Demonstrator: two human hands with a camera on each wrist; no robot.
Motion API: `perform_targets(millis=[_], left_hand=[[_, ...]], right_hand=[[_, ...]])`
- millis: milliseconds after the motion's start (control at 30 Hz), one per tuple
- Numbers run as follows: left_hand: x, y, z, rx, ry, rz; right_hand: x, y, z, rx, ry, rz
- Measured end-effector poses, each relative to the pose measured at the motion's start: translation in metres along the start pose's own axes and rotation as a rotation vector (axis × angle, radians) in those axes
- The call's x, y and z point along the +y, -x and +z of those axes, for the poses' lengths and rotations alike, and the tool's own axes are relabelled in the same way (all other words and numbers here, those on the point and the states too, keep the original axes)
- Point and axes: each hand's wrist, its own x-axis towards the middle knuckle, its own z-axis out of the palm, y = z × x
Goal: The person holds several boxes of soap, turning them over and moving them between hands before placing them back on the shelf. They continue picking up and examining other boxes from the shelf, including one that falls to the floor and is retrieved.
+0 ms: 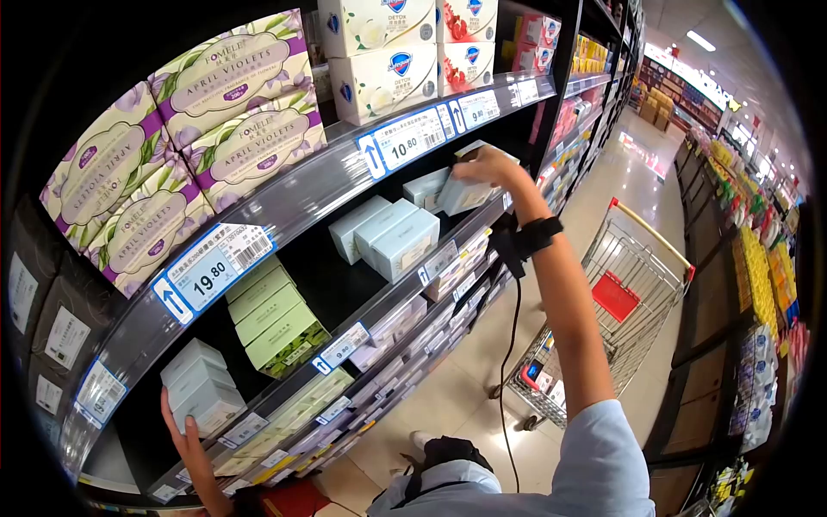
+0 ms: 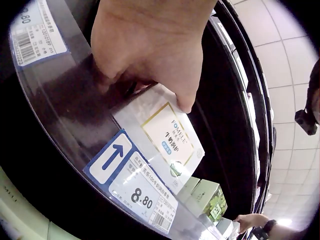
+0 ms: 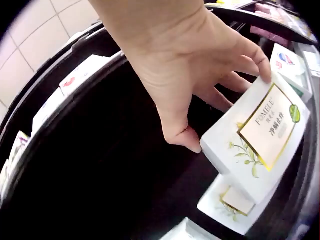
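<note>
My right hand (image 1: 489,165) is over the far part of the middle shelf and grips a white soap box (image 3: 235,142). In the right wrist view the thumb is at one end of that box and the fingers reach its other end. It is tilted over a similar soap box (image 3: 212,202) on the shelf. Low at the left, my left hand (image 1: 188,448) holds the near end of a row of pale blue soap boxes (image 1: 207,409). In the left wrist view the thumb lies against the front box (image 2: 167,142); the other fingers are mostly hidden.
Green soap boxes (image 1: 276,332) and more pale blue boxes (image 1: 401,241) line the same shelf behind its price-tag rail (image 1: 340,349). Purple floral packs (image 1: 250,129) stand on the shelf above. A shopping cart (image 1: 642,276) is in the aisle; a cable (image 1: 508,362) hangs from the right wrist.
</note>
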Motion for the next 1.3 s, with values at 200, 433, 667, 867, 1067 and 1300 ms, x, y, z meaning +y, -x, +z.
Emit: perform_targets(millis=[200, 433, 667, 867, 1067, 1300], left_hand=[[-0.009, -0.002, -0.003, 0.01, -0.01, -0.005], [-0.003, -0.001, 0.0, -0.004, 0.001, 0.003], [-0.001, -0.001, 0.0, 0.01, 0.022, -0.006], [-0.007, -0.002, -0.005, -0.006, 0.013, 0.027], [-0.012, -0.002, -0.006, 0.004, -0.017, 0.034], [-0.01, -0.001, -0.007, 0.043, 0.043, 0.019]], right_hand=[[0.003, -0.003, -0.016, 0.131, -0.161, 0.091], [-0.008, -0.018, 0.032, 0.023, -0.002, -0.043], [-0.033, -0.021, 0.048, -0.213, 0.355, -0.061], [-0.054, 0.004, 0.028, -0.368, 0.31, -0.054], [-0.061, -0.004, 0.032, -0.463, 0.417, 0.016], [-0.112, 0.015, 0.066, -0.195, 0.564, -0.04]])
